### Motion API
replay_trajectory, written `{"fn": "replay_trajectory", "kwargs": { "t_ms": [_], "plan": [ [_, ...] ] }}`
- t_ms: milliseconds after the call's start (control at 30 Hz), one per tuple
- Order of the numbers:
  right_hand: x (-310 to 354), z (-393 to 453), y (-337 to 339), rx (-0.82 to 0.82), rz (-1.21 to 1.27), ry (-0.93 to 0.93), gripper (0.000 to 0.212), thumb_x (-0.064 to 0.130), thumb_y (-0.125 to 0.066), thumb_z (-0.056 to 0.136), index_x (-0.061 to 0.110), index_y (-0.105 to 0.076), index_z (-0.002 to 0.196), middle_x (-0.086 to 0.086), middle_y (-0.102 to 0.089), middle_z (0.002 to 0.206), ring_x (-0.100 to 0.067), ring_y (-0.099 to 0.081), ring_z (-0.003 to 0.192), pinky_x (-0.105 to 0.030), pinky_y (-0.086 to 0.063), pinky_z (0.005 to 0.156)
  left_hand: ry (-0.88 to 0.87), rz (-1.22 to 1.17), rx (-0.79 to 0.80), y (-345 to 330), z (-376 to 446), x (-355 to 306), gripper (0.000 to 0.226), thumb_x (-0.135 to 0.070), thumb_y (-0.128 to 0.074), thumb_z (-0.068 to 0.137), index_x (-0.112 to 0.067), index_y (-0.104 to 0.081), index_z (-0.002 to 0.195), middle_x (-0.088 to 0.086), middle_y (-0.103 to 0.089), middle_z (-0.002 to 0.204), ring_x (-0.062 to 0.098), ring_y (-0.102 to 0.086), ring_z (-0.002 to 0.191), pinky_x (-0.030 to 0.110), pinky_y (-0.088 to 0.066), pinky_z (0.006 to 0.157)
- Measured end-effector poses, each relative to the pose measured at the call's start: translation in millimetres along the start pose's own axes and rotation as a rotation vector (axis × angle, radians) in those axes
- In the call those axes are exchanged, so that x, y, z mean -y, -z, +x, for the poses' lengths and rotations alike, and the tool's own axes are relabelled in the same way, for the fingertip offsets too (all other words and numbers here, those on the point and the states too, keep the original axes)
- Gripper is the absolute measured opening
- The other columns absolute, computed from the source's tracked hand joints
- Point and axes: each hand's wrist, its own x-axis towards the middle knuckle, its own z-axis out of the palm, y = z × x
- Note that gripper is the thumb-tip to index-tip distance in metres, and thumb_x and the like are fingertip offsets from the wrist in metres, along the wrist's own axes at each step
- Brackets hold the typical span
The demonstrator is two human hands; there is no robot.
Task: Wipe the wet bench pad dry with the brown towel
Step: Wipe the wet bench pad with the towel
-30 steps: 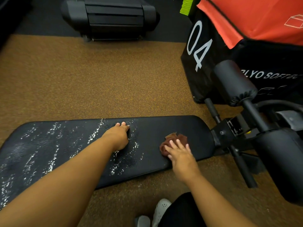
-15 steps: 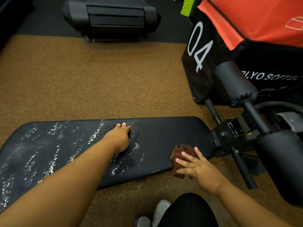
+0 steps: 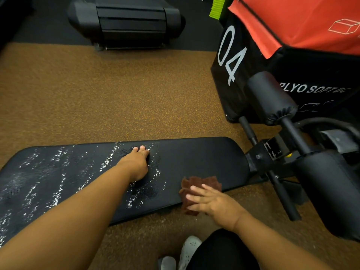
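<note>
One brown floor (image 3: 116, 98) takes most of the view, with open room between the treadmill (image 3: 126, 22) at the far edge and the pad (image 3: 204, 158). One black plyo box (image 3: 311, 78) marked 04, with a red top, stands at the right; just before it sit two black rollers (image 3: 270, 98) on the bench frame. The single pad lies crosswise: its left two thirds are beaded with water, its right end looks dry. Left hand (image 3: 138, 164) rests on the wet middle, fingers together, reaching to the far edge. Right hand (image 3: 212, 201), fingers spread flat, presses one towel (image 3: 196, 186) on the pad's near edge, part of it hanging over. Two pale shoes (image 3: 187, 252) show below.
</note>
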Motion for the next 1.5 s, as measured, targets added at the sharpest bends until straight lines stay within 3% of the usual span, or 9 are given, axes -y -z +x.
{"fn": "replay_trajectory", "kwargs": {
  "t_ms": [200, 333, 533, 700, 833, 1033, 1167, 1333, 1500],
  "plan": [
    [-22, -21, 15, 0.102, -0.164, 0.031, 0.058, 0.008, -0.081, 0.068, 0.031, -0.063, 0.118, 0.009, -0.049, 0.139, -0.019, -0.031, 0.138, -0.044, -0.023, 0.110, 0.002, -0.024, 0.000, 0, 0, -1, 0.070, 0.004, -0.032, 0.092, -0.016, -0.006, 0.154, 0.001, 0.008, 0.161, 0.023, 0.003, 0.149, 0.041, -0.018, 0.119],
    [17, 38, -3, 0.075, -0.016, 0.228, 0.051, 0.001, -0.072, 0.076, 0.021, -0.062, 0.122, 0.001, -0.050, 0.141, -0.026, -0.028, 0.139, -0.052, -0.024, 0.110, 0.003, -0.016, -0.019, -4, -1, -1, 0.070, 0.003, -0.031, 0.091, -0.015, -0.006, 0.154, 0.002, 0.009, 0.161, 0.023, 0.004, 0.149, 0.041, -0.017, 0.119],
    [14, 32, -4, 0.090, 0.078, 0.196, 0.046, -0.001, -0.066, 0.081, 0.019, -0.061, 0.122, 0.002, -0.048, 0.142, -0.019, -0.023, 0.141, -0.049, -0.019, 0.112, 0.000, -0.012, 0.007, 0, -2, 0, 0.070, 0.003, -0.031, 0.092, -0.017, -0.005, 0.154, 0.001, 0.009, 0.161, 0.022, 0.003, 0.149, 0.041, -0.016, 0.119],
    [-40, -56, 27, 0.118, -0.015, -0.190, 0.050, 0.003, -0.063, 0.082, 0.031, -0.059, 0.124, 0.012, -0.040, 0.143, -0.012, -0.024, 0.140, -0.047, -0.036, 0.107, 0.008, -0.016, 0.004, 3, -5, -2, 0.070, 0.004, -0.031, 0.092, -0.017, -0.006, 0.154, 0.001, 0.009, 0.161, 0.023, 0.001, 0.149, 0.041, -0.017, 0.119],
    [-54, -84, 71, 0.194, 0.090, -0.616, 0.044, 0.007, -0.054, 0.093, 0.030, -0.052, 0.131, 0.009, -0.030, 0.148, -0.014, -0.021, 0.143, -0.019, -0.008, 0.110, -0.006, -0.001, -0.002, 1, -4, -3, 0.069, 0.003, -0.031, 0.091, -0.015, -0.005, 0.153, 0.001, 0.009, 0.161, 0.022, 0.005, 0.149, 0.041, -0.018, 0.119],
    [-32, 21, 69, -0.457, 0.352, -0.813, 0.036, 0.007, -0.058, 0.091, 0.021, -0.062, 0.124, -0.002, -0.052, 0.138, -0.014, -0.049, 0.123, -0.030, -0.039, 0.103, -0.019, -0.003, -0.006, 4, -6, -1, 0.068, 0.001, -0.031, 0.092, -0.015, -0.005, 0.153, 0.000, 0.008, 0.162, 0.021, 0.006, 0.149, 0.042, -0.018, 0.119],
    [-26, 109, 61, -0.313, 0.186, -0.813, 0.040, 0.031, -0.046, 0.097, 0.030, -0.047, 0.137, -0.002, -0.032, 0.153, -0.028, -0.034, 0.135, -0.044, -0.032, 0.108, -0.050, -0.006, -0.063, 6, -10, 2, 0.071, 0.003, -0.030, 0.091, -0.016, -0.002, 0.154, -0.002, 0.008, 0.162, 0.018, 0.007, 0.149, 0.040, -0.014, 0.119],
    [-33, 149, 33, 0.079, 0.127, -0.751, 0.054, 0.066, -0.031, 0.090, 0.055, -0.017, 0.141, 0.009, 0.004, 0.159, -0.020, 0.011, 0.145, -0.056, 0.006, 0.113, -0.049, -0.025, -0.088, 8, -11, 18, 0.071, 0.001, -0.034, 0.092, -0.017, -0.004, 0.154, -0.002, 0.006, 0.162, 0.018, 0.005, 0.149, 0.040, -0.013, 0.121],
    [-40, 175, 17, 0.010, 0.118, -0.985, 0.054, 0.056, -0.025, 0.096, 0.043, -0.016, 0.147, 0.006, -0.006, 0.159, -0.020, 0.007, 0.145, -0.056, 0.008, 0.112, -0.027, -0.038, -0.094, 8, -14, 34, 0.071, -0.001, -0.035, 0.093, -0.018, -0.002, 0.154, -0.003, 0.007, 0.162, 0.017, 0.006, 0.149, 0.040, -0.009, 0.121]
  ]
}}
